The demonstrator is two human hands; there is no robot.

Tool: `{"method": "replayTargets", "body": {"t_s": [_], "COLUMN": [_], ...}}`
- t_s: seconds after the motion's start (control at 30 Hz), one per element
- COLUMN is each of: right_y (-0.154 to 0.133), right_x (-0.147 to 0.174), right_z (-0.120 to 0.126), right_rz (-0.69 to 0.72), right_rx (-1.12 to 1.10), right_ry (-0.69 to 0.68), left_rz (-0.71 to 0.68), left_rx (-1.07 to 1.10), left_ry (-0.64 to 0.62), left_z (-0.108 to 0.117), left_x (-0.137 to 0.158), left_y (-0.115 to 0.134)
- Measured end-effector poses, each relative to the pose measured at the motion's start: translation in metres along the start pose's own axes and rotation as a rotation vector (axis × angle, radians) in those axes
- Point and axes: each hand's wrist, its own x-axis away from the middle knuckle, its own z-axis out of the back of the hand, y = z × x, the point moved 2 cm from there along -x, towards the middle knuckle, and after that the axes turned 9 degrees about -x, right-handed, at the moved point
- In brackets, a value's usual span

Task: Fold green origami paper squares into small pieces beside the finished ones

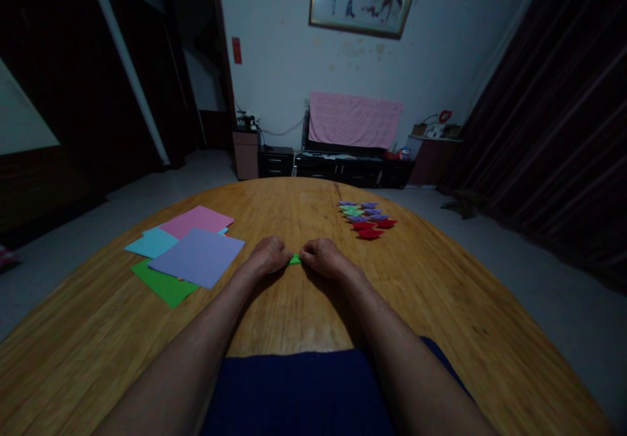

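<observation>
Between my two hands a narrow piece of folded green paper lies at the tabletop, most of it covered by my fingers. My left hand is closed on its left end. At the right end, my right hand grips it with fingers curled together. Off to the left are loose square sheets, overlapping: a purple sheet on top, a pink sheet, a light blue sheet and a green sheet. Beyond my right hand stand several small folded paper boats, including a red paper boat and a purple paper boat.
Everything rests on a round wooden table, whose far edge curves in front of me. Past it, a pink cloth covers a screen on a low black cabinet. A dark curtain hangs at the right.
</observation>
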Motion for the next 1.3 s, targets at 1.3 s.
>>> {"method": "replayTargets", "body": {"t_s": [1.3], "right_y": [0.004], "right_x": [0.0], "right_z": [0.0], "right_rz": [-0.031], "right_rx": [-0.289], "right_ry": [0.078], "left_rz": [-0.022], "left_rx": [0.027], "left_ry": [0.022], "left_z": [-0.007], "left_x": [-0.003], "left_y": [-0.002]}}
